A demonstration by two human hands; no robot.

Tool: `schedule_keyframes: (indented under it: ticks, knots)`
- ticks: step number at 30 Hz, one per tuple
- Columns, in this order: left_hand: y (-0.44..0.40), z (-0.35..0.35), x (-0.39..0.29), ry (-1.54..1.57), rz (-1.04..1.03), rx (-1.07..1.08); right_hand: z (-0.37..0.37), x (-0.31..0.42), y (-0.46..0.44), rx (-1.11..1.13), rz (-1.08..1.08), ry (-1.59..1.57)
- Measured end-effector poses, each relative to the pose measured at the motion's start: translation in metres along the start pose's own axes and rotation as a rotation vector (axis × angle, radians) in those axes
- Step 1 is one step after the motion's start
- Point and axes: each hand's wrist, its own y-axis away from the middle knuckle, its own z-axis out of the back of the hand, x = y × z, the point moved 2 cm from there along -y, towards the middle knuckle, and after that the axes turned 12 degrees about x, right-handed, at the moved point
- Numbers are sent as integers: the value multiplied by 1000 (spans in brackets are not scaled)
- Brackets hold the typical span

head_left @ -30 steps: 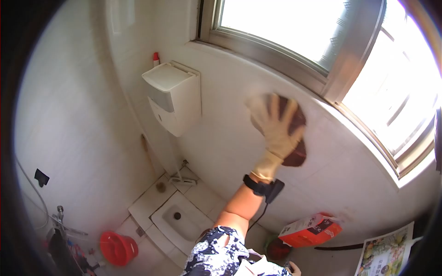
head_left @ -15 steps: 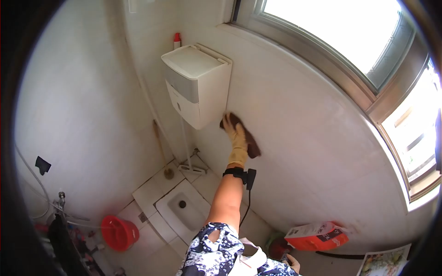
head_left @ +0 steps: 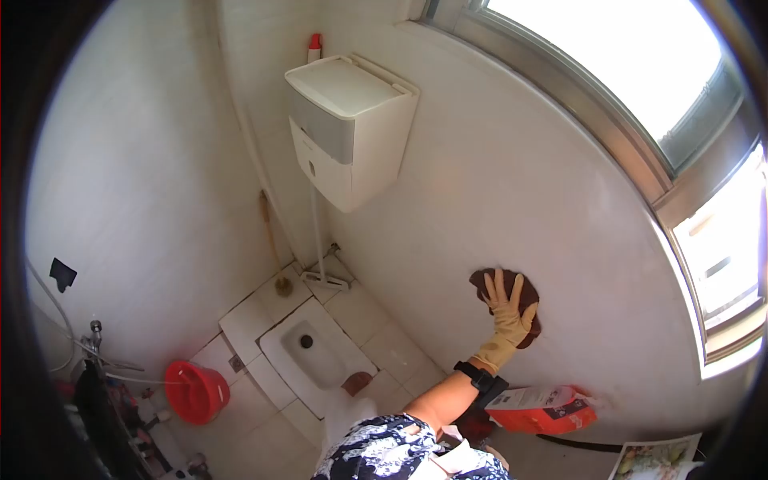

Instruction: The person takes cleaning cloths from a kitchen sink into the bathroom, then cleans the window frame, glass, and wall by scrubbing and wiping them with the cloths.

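Observation:
My left hand (head_left: 507, 320), in a yellow rubber glove, presses a dark brown cloth (head_left: 526, 298) against the white wall (head_left: 448, 208). The glove's fingers are spread over the cloth, which shows on both sides of them. A black band (head_left: 478, 376) circles the wrist. Only a sliver of what seems to be my right hand (head_left: 501, 458) shows by the bottom edge; its fingers are hidden. Up and left of the gloved hand, a white cistern (head_left: 376, 148) hangs on the wall.
A squat toilet (head_left: 292, 364) is set in the tiled floor. Behind it are a floor squeegee (head_left: 326, 282) and a long-handled brush (head_left: 283, 285). A red bucket (head_left: 196, 392) stands left. An orange-and-white package (head_left: 544, 410) lies below the window (head_left: 672, 172).
My left hand and the brown cloth have moved right and down along the wall, away from the cistern. The view has shifted slightly, and a pale trouser leg now shows beside the toilet.

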Motion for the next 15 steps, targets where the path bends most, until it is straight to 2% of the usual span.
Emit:
schedule_keyframes:
  ticks: [3,10,12,14,15]
  knots:
    - [-1,-1,27,-68,-13,-14,-2,14,0,16,-34,18]
    - [-52,75,110,11,154,-47,-21,28,-2,-74,-100,11]
    - [-87,123,127,-301,334,-36,-29,26,1,-103,-123,-2]
    - [-124,150,179,-12,370,-289,-41,29,1,-121,-137,1]
    - [-140,166,202,435,485,-365,-45,31,2,-133,-142,0]
